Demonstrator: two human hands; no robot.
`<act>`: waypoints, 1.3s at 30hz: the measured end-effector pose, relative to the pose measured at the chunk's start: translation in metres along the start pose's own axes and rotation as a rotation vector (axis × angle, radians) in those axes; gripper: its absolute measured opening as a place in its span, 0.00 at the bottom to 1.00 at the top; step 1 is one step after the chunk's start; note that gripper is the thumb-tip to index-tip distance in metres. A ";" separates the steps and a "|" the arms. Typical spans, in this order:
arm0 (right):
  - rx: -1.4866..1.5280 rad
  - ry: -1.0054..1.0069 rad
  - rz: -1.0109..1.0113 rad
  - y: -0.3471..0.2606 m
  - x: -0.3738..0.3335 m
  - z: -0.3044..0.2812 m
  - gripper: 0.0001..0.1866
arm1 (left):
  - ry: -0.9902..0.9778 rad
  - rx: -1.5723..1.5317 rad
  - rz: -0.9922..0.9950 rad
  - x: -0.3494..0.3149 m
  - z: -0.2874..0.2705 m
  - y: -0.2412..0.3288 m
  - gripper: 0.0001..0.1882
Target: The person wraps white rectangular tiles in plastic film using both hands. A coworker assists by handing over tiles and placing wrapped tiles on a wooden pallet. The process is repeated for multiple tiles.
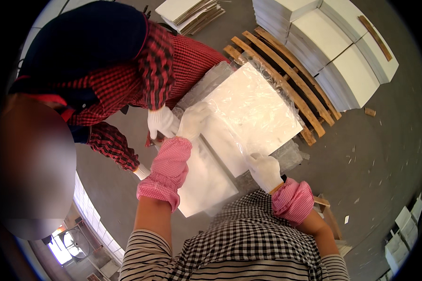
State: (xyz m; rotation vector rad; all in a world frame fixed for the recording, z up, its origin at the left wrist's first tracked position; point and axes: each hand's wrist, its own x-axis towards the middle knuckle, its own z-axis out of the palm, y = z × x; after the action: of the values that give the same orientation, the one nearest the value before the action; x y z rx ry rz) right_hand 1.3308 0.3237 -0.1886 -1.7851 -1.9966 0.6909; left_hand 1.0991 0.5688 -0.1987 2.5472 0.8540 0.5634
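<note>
Two gloved hands of ours are working at separate edges of the white panel (279, 126), which is lying on plastic sheeting (288, 157) beside the wooden pallet (319, 131). Our left hand (194, 121) is resting at its left side, fingers fairly flat; our right hand (266, 171) is curling at the near edge. We can't tell whether either is pinching the clear film (241, 100). That wide spacing is probably keeping the film from shifting. A co-worker's hand (160, 122) is reaching beside our left, near the second panel (204, 180), perhaps steadying it.
</note>
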 end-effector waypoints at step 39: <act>0.003 -0.374 -0.041 -0.015 -0.001 0.057 0.14 | -0.394 0.434 -0.567 0.004 0.027 0.051 0.36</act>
State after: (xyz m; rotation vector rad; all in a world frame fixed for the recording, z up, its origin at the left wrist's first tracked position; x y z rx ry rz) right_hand 1.2858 0.3157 -0.2253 -1.7052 -2.2550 1.0797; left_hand 1.1396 0.5277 -0.1963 2.4534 1.5812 -0.3192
